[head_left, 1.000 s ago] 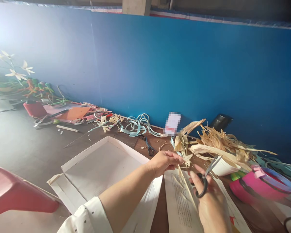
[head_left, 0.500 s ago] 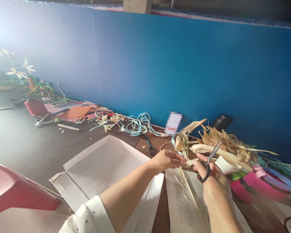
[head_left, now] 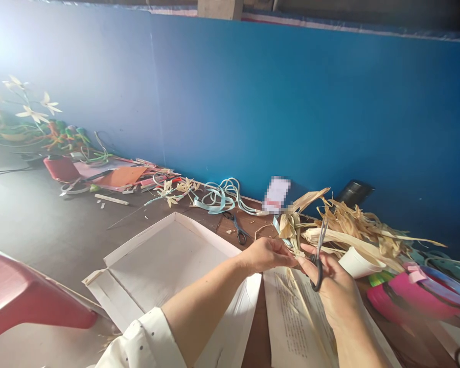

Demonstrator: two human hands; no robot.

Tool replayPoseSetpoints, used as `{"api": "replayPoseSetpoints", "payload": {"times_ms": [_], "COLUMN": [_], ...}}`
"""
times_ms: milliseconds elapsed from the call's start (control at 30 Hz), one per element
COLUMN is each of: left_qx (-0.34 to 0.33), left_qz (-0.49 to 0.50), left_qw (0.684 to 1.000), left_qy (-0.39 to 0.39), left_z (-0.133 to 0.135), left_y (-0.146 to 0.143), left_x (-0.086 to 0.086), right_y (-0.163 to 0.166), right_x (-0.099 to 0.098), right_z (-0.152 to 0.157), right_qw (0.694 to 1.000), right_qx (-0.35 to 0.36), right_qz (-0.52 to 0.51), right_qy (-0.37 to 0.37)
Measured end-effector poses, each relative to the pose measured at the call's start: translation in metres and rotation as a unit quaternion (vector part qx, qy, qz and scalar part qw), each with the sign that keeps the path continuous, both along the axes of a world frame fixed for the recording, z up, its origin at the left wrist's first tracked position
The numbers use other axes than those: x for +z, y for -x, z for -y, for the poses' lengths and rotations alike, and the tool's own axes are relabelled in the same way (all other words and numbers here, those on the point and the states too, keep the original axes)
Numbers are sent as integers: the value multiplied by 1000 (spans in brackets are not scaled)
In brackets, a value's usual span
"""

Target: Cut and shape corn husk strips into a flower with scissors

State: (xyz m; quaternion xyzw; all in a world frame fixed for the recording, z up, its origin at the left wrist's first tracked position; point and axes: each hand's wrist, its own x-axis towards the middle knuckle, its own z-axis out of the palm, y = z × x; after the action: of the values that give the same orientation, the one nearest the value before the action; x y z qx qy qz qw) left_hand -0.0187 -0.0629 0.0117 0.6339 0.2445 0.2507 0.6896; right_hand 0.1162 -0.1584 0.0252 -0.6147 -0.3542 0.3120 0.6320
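My left hand (head_left: pixel 267 254) pinches a small pale piece of dried corn husk (head_left: pixel 298 253) between thumb and fingers. Close against it, my right hand (head_left: pixel 335 281) has its thumb and index finger at the same piece. A pair of scissors with black handles (head_left: pixel 317 276) hangs in the right hand, blades pointing up. Both hands are over a printed sheet (head_left: pixel 291 332), on which thin husk strips (head_left: pixel 304 306) lie. Behind the hands is a heap of dried corn husks (head_left: pixel 352 222). The fingertips partly hide the held piece.
A white box lid (head_left: pixel 153 250) lies left of the sheet, with a second pair of scissors (head_left: pixel 239 232) behind it. At right are a white cup (head_left: pixel 358 263) and a pink container (head_left: pixel 410 296). A blue panel (head_left: pixel 253 112) rises behind; a red stool (head_left: pixel 30 291) stands left.
My right hand has moved slightly left, closer to my left hand. The scissors in it have turned more upright. The whole view has shifted a little.
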Motion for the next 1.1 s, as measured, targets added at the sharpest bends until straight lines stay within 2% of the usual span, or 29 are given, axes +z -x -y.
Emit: {"api": "replayPoseSetpoints", "payload": {"times_ms": [167,400,667,833,1000,1100], "left_qx": [-13,-15,10,-49,-169,-218], "left_qz": [-5,-10,28,62,80,72], "left_qw": [1000,1000,992,973,940,920], "left_qy": [-25,-1,123,217,286,318], "left_z": [0,-2,-2,0,-1,-2], "left_y": [1,0,0,1,2,2], "left_x": [1,-1,-1,-3,-4,-4], "right_y": [-1,-1,3,1,-2,-1], "right_x": [2,-2,7,3,0,2], "right_z": [0,-1,2,1,1,3], "right_qw": [1000,999,995,996,999,997], "right_qx": [-6,-36,-87,-77,-2,35], "right_qz": [24,-3,25,10,-24,-57], "right_qy": [4,-19,-35,-46,-40,-35]}}
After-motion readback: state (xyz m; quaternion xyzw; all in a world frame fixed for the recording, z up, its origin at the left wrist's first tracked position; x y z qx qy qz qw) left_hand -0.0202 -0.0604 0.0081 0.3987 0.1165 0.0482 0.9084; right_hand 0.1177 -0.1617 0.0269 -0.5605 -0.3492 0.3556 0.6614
